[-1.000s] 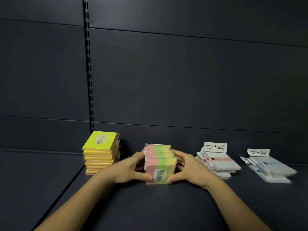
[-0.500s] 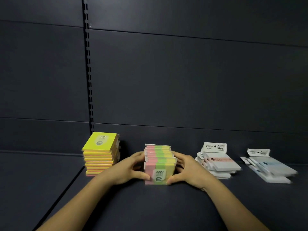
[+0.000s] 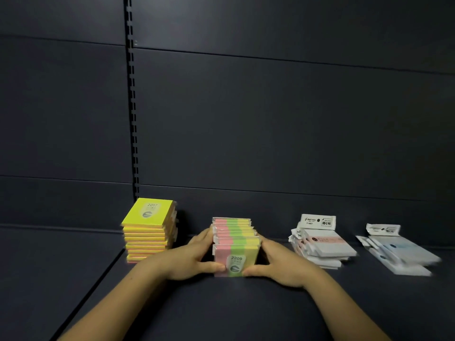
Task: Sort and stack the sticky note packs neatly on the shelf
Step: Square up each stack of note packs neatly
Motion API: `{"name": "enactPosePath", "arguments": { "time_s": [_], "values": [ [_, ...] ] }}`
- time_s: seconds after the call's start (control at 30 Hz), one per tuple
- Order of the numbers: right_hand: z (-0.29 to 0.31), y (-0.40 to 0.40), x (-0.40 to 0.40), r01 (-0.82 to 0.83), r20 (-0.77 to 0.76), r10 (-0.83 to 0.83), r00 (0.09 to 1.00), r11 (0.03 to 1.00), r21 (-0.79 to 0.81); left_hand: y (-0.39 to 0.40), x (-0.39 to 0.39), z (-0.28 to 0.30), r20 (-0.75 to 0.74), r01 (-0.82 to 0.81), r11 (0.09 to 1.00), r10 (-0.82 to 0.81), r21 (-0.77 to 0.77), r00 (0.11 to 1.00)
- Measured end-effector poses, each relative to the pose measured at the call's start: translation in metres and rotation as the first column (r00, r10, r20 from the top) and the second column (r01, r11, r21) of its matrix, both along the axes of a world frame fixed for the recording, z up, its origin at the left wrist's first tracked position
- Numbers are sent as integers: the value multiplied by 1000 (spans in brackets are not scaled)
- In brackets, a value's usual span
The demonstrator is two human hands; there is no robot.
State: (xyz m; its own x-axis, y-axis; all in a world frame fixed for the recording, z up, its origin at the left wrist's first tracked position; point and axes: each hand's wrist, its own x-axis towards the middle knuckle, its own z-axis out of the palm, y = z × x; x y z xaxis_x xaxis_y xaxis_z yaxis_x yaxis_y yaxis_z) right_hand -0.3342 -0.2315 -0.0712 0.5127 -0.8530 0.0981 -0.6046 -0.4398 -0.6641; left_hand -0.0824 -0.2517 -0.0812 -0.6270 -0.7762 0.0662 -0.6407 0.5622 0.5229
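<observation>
A row of pink, green and yellow striped sticky note packs [image 3: 236,242] stands upright on the dark shelf [image 3: 234,311], the front one marked 2209. My left hand [image 3: 189,259] grips the row's left side, fingers along the packs and thumb at the front pack's lower edge. On the opposite side my right hand [image 3: 278,262] holds it the same way. Left of them is a neat pile of yellow packs [image 3: 147,227] marked 2207.
A loose, slanting pile of white packs with pink print [image 3: 325,244] lies to the right. Farther right lie white packs with blue print [image 3: 398,252], spread out. A slotted upright [image 3: 131,119] runs up the dark back wall. A seam splits the shelf at left.
</observation>
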Motion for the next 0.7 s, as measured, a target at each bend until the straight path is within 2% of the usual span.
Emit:
{"name": "enactPosePath", "arguments": {
  "time_s": [0.07,0.27,0.4,0.53,0.63,0.7],
  "values": [
    [1,2,2,-23,-110,18,994,999,-42,0,-1,2,12,18,1000,-18,2,1000],
    [4,-1,6,-77,-276,65,959,996,-33,0,-2,6,43,62,998,-62,13,997],
    [5,-3,6,-92,-291,82,953,995,-23,1,-4,10,94,82,997,-82,3,992],
    [6,-1,3,-76,-173,74,982,997,-9,9,-3,18,34,83,996,-84,40,996],
    [14,6,4,-98,77,94,993,993,58,18,-1,32,-132,76,987,-58,142,990],
    [21,8,6,-80,232,63,971,995,66,27,-2,44,-215,20,977,26,210,976]
  ]
}}
